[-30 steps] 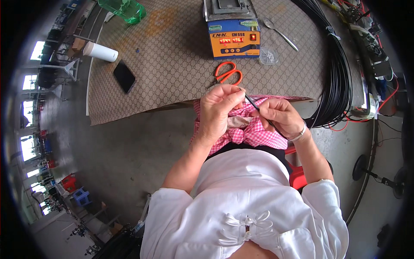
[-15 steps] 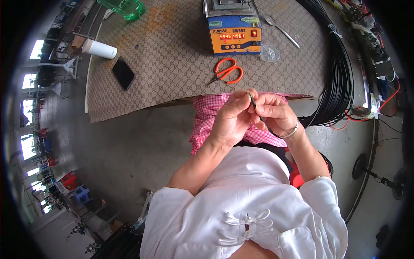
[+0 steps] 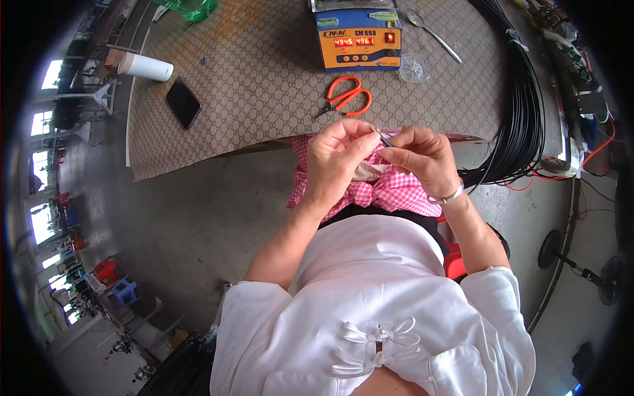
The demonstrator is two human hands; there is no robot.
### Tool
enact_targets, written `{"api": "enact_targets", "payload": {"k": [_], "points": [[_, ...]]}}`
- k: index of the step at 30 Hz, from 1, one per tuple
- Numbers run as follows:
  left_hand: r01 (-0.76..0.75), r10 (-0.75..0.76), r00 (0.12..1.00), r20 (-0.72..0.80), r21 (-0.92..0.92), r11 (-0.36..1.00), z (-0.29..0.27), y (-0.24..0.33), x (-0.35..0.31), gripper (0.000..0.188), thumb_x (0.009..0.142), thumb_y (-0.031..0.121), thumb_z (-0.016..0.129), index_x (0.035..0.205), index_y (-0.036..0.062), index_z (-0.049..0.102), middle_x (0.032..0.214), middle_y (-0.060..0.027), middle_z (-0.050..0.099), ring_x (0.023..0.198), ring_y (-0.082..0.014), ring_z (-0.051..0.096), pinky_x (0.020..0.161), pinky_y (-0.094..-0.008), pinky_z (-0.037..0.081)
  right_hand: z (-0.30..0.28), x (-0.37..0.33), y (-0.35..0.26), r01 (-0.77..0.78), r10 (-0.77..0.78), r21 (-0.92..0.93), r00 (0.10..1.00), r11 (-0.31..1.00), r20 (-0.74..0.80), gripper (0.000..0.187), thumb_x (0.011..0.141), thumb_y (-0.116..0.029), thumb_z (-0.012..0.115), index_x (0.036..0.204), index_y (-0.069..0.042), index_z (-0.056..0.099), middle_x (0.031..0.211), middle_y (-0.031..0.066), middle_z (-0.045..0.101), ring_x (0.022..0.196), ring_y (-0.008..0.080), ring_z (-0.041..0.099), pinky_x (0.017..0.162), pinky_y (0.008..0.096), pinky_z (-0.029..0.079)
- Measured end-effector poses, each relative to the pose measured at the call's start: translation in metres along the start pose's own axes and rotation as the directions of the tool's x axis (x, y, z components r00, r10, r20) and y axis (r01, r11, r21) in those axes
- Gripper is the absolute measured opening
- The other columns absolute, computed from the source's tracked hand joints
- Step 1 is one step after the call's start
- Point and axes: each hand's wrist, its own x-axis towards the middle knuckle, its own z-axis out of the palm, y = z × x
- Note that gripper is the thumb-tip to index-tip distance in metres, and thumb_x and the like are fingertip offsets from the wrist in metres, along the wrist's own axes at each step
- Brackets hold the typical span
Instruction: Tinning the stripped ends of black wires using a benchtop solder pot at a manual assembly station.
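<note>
My left hand (image 3: 337, 162) and my right hand (image 3: 422, 158) meet over my lap, just in front of the table edge. Their fingertips pinch the end of a thin black wire (image 3: 383, 138) between them. A pink checked cloth (image 3: 396, 191) lies across my lap under both hands. Orange-handled scissors (image 3: 347, 96) rest on the patterned table cover (image 3: 264, 79) just beyond my hands. How the wire runs on from my fingers is hidden by them.
An orange and blue box with a lit red display (image 3: 358, 39) stands at the table's far side. A large coil of black cables (image 3: 522, 99) lies on the right. A black phone (image 3: 183, 101), a white cup (image 3: 145, 66), a clear lid (image 3: 414, 68) and tweezers (image 3: 432, 33) also lie there.
Both hands stayed together on the wire and shifted slightly toward the table edge; the fingers have reworked their pinch.
</note>
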Motion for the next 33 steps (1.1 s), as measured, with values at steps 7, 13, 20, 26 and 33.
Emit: {"api": "enact_targets", "payload": {"k": [7,13,20,26,33], "points": [[-0.049,0.045,0.998,-0.052,-0.086,0.995,0.002,-0.005,0.002,0.007,0.078,0.002,0.056,0.085,0.0020,0.058,0.077,-0.0042,0.059,0.068,-0.0103,0.056,0.066,-0.0239,0.046,0.001,0.000,0.000,-0.069,0.067,0.084,0.997,0.994,0.026,0.007,0.076,-0.003,0.064,0.075,0.000,0.058,0.067,0.0023,0.058,0.055,0.0061,0.050,0.048,0.0185,0.039],[-0.003,-0.018,0.999,-0.047,-0.409,0.912,0.006,-0.023,0.004,0.006,0.079,0.006,0.058,0.084,0.0040,0.055,0.073,-0.0028,0.055,0.065,-0.0099,0.054,0.061,-0.0227,0.047,0.005,0.001,0.005,-0.091,0.085,0.277,0.996,0.957,0.035,0.009,0.078,-0.008,0.063,0.077,0.000,0.058,0.068,0.0036,0.058,0.053,0.0081,0.049,0.049,0.0206,0.039],[0.056,-0.062,0.998,0.002,-0.448,0.892,0.011,-0.021,0.002,0.008,0.082,0.011,0.058,0.087,0.0049,0.054,0.073,-0.0026,0.053,0.064,-0.0090,0.048,0.059,-0.0232,0.046,0.006,0.004,0.012,-0.079,0.077,0.272,0.997,0.959,0.018,0.010,0.080,-0.010,0.061,0.079,0.000,0.058,0.069,0.0039,0.058,0.053,0.0076,0.048,0.048,0.0203,0.038],[0.108,-0.096,0.994,0.050,-0.460,0.881,0.003,-0.016,0.004,0.017,0.086,0.021,0.054,0.086,0.0042,0.056,0.073,-0.0019,0.054,0.062,-0.0087,0.047,0.060,-0.0221,0.041,0.000,0.003,0.011,-0.069,0.068,0.181,0.998,0.981,0.013,0.009,0.080,-0.009,0.061,0.079,0.000,0.058,0.067,0.0023,0.056,0.053,0.0064,0.046,0.047,0.0191,0.035],[0.246,-0.227,0.969,0.093,-0.383,0.890,-0.004,-0.003,0.011,0.017,0.084,0.020,0.055,0.075,0.0053,0.056,0.066,-0.0012,0.053,0.059,-0.0078,0.048,0.056,-0.0206,0.038,-0.002,0.004,0.013,-0.035,0.028,0.105,0.998,0.994,0.061,0.006,0.079,-0.006,0.062,0.078,-0.001,0.059,0.065,-0.0003,0.054,0.054,0.0051,0.044,0.047,0.0180,0.033]]}}
